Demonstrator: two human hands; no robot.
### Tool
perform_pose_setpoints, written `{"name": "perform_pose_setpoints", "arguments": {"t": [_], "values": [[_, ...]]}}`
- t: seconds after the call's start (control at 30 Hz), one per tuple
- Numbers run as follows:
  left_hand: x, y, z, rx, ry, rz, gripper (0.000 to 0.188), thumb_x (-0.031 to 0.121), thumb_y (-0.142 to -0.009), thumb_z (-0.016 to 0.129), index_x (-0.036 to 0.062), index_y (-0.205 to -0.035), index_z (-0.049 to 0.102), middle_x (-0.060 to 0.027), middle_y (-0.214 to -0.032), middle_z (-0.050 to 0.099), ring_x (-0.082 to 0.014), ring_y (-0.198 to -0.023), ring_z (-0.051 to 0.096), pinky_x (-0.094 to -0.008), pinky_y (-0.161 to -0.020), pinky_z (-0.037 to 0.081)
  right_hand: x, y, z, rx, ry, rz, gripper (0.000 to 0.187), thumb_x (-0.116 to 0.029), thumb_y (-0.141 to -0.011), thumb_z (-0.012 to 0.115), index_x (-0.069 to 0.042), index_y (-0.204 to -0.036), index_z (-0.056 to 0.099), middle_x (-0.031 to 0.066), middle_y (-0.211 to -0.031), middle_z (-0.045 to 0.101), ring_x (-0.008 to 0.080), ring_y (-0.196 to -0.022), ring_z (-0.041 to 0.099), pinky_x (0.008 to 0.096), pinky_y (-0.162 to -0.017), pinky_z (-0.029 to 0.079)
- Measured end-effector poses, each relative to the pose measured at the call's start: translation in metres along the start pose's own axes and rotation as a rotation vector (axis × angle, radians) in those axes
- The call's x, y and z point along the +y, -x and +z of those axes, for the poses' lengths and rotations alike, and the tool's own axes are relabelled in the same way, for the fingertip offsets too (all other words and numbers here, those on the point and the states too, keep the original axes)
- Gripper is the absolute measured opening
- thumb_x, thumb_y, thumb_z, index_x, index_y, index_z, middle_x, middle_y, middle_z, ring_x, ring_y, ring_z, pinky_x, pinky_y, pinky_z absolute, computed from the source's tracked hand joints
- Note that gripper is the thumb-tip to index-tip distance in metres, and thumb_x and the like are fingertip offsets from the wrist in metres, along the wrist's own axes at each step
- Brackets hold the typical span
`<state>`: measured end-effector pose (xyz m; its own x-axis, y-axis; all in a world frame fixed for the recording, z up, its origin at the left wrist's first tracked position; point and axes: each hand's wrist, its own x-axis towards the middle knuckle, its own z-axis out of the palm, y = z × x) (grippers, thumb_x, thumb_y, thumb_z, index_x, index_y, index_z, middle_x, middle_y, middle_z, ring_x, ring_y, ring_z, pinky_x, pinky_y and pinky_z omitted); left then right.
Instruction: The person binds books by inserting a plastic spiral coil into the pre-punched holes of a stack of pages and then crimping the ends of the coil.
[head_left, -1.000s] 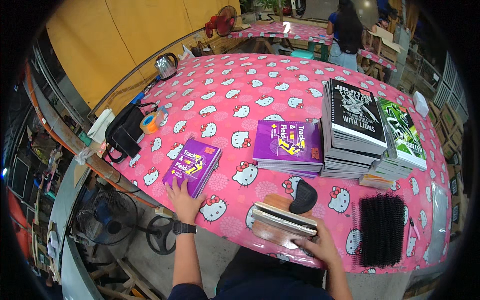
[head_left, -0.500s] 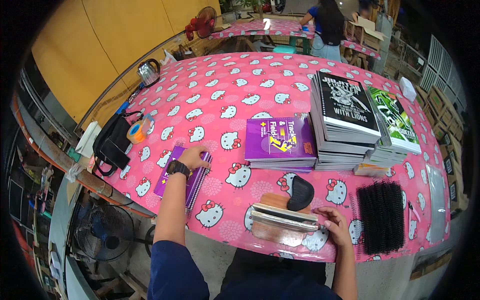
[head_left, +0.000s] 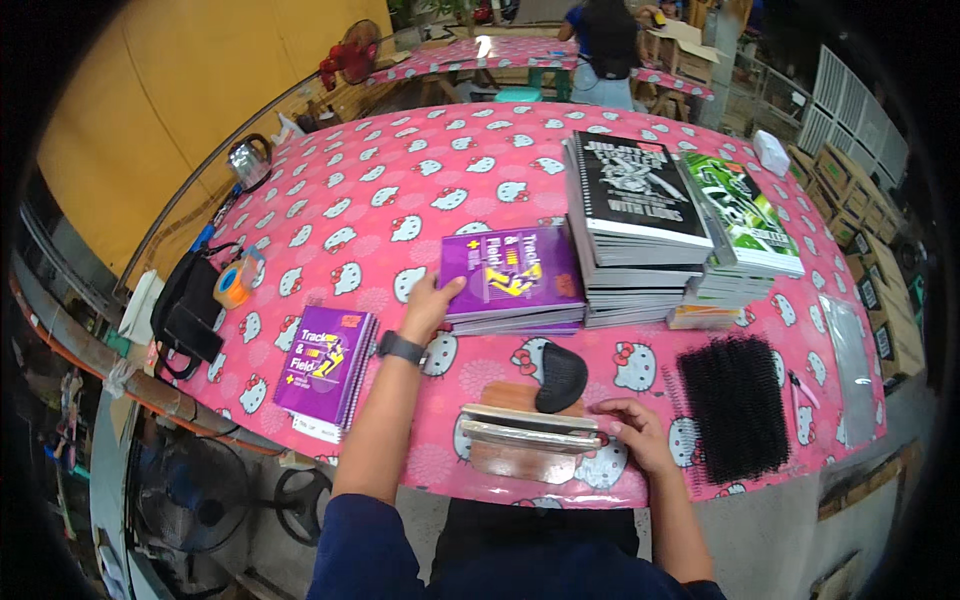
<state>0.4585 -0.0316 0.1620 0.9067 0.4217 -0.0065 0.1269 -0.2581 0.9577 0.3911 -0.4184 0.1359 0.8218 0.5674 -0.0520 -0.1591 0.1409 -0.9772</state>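
My left hand (head_left: 430,308), a dark watch on its wrist, reaches the left edge of a stack of purple spiral-bound books (head_left: 510,270). Its fingers are apart, the thumb at the edge of the top book; no book is lifted. To its left, a small pile of purple spiral-bound books (head_left: 325,365) lies near the table edge. My right hand (head_left: 640,435) rests with loosely bent, parted fingers at the right end of a wooden jig (head_left: 530,425) with upright slats. A black curved pad (head_left: 562,378) leans on the jig's far side. Black plastic spiral coils (head_left: 735,410) lie right of that hand.
Tall stacks of black-covered books (head_left: 640,190) and green-covered books (head_left: 740,215) stand behind. Pink-handled pliers (head_left: 803,392) and a clear plastic sheet (head_left: 850,370) lie at right. A black bag (head_left: 190,315), orange tape (head_left: 235,288) and a kettle (head_left: 250,160) line the left edge.
My left hand has left the small pile of purple books and moved right to the larger purple stack. My right hand stays by the jig. The whole view has shifted slightly.
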Motion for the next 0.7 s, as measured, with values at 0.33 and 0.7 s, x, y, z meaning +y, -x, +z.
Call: {"name": "perform_pose_setpoints", "arguments": {"t": [0.33,0.7], "values": [[-0.014,0.001,-0.029,0.208,0.164,0.218,0.037,0.0,-0.08,0.066,-0.0049,-0.115,0.055,-0.0142,-0.101,0.066,-0.0173,-0.085,0.064,-0.0283,-0.074,0.051,0.005,-0.002,0.002,0.012,0.017,0.014,0.026,-0.004,-0.085,0.062,0.001,-0.109,0.058,0.009,-0.107,0.062,0.0131,-0.083,0.061,0.027,-0.069,0.052],[0.072,0.072,-0.04,0.29,0.382,0.411,0.039,-0.005,-0.079,0.064,0.0004,-0.114,0.049,-0.0131,-0.112,0.059,-0.0191,-0.1,0.059,-0.0314,-0.087,0.047,-0.048,0.013,0.013,0.239,0.389,-0.306,0.03,-0.005,-0.082,0.065,0.002,-0.111,0.058,0.0058,-0.099,0.063,0.0132,-0.089,0.06,0.0267,-0.079,0.048]]}}
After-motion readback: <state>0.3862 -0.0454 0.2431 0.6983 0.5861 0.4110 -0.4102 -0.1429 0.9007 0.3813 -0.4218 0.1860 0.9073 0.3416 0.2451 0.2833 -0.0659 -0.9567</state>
